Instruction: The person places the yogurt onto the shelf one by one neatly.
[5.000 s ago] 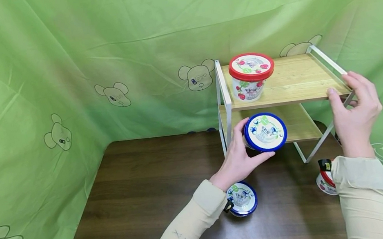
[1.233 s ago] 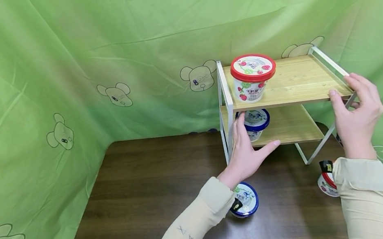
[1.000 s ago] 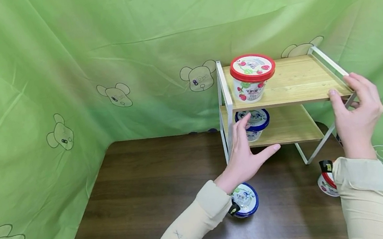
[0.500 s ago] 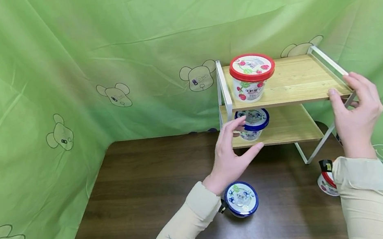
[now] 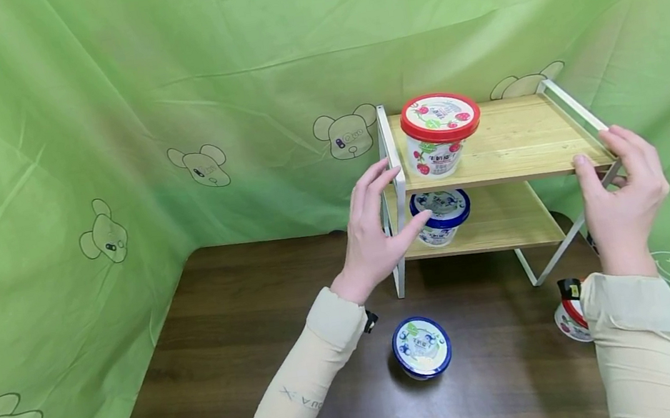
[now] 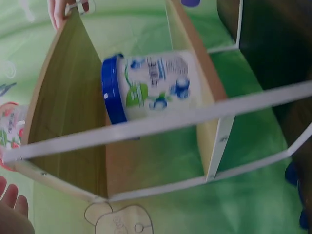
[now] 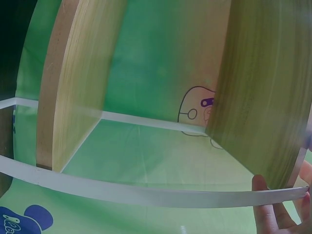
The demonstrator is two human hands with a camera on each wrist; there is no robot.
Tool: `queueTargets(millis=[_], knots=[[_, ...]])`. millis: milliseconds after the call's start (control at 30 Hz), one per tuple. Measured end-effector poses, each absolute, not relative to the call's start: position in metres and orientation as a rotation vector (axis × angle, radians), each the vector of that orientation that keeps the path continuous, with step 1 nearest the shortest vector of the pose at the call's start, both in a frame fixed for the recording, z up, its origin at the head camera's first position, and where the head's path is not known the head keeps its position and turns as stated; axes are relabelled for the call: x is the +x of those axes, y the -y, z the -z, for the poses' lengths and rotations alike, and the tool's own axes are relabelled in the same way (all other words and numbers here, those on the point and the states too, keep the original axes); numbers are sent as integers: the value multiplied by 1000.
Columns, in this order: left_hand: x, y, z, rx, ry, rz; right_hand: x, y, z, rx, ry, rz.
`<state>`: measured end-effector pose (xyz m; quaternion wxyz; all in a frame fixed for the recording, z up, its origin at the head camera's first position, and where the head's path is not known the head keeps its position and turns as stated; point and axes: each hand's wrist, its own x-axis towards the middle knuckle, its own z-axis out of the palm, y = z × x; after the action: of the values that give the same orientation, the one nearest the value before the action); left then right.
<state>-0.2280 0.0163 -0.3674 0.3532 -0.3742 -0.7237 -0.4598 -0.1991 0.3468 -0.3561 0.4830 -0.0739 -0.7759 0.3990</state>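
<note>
A two-tier rack (image 5: 527, 144) has wooden boards and a white metal frame. My right hand (image 5: 624, 198) grips its top board at the front right corner; the right wrist view shows the fingers (image 7: 265, 214) around the frame bar there. Beside the rack's left post is my left hand (image 5: 371, 232), fingers apart and holding nothing. A blue-lidded tub (image 5: 446, 205) with blueberry print stands upright on the lower board, just beyond the left thumb. Above it, on the top board, sits a red-lidded tub (image 5: 441, 124) with red berry print, at the left end.
Another blue-lidded tub (image 5: 422, 347) stands on the dark wooden table (image 5: 250, 337) in front of the rack. Partly behind the right sleeve is another red-lidded tub (image 5: 573, 321). Green printed cloth (image 5: 265, 89) hangs behind and at both sides.
The blue-lidded tub, held in my left hand at first, now stands on the lower board. My left hand has let go and moved left and up to the post. The right hand stays put.
</note>
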Motion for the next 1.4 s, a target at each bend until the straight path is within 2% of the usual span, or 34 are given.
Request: queueTargets(millis=[433,600,1400], knots=[[-253,-17,369,-1093,1913,1128,-199,-347,356,-185,1892,-987],[-257,-17,369,-1065,1871,1092,-199,-347,357,-183,1893,-982],[-260,-18,367,-998,1860,1112,-198,-352,351,-154,1957,-905]])
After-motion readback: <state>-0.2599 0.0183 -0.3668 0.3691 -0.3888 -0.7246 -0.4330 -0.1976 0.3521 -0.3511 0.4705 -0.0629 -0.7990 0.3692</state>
